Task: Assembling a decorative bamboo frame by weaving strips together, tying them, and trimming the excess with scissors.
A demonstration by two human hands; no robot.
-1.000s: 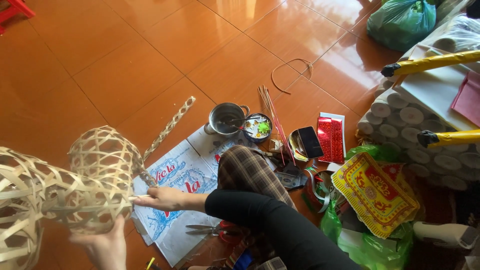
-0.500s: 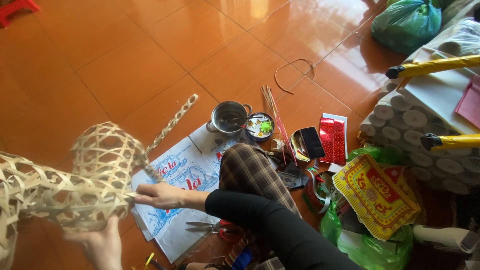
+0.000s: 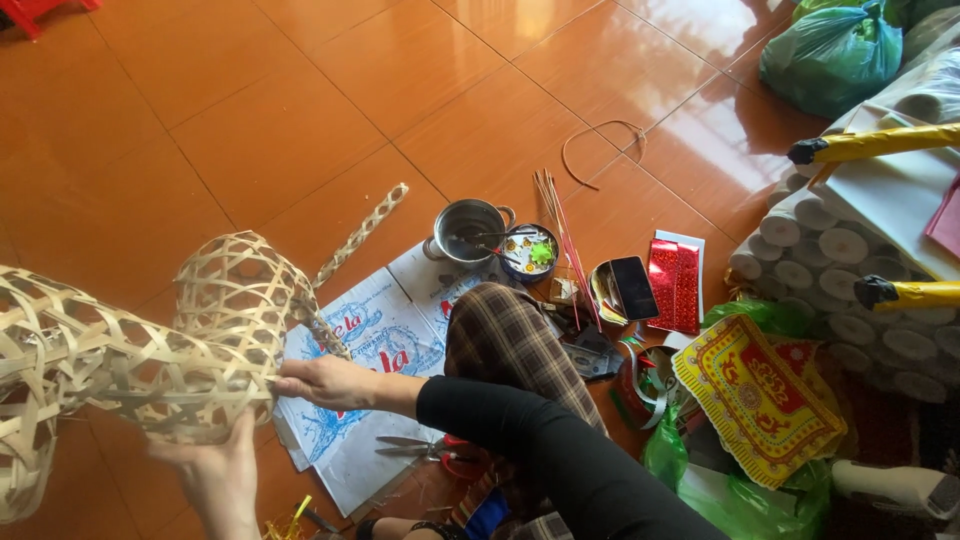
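Woven bamboo frame (image 3: 150, 350) has swung slightly lower and nearer since a second ago, both hands staying on it.

Left hand (image 3: 215, 480) cups its underside, fingers apparently curled around the lattice; right hand (image 3: 325, 380) pinches a strip at its edge. Beyond the right grip lie printed paper sheets (image 3: 385, 340), scissors (image 3: 430, 450) and a metal pot (image 3: 470, 228) on the tiled floor (image 3: 250, 90).

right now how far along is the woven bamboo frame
Mostly woven: the bamboo frame already has a closed lattice body and rounded end. In hand: the right hand works the lattice edge while the left hand props it from below. Left: a braided strip juts out loose, and the scissors lie unused on the printed sheet.
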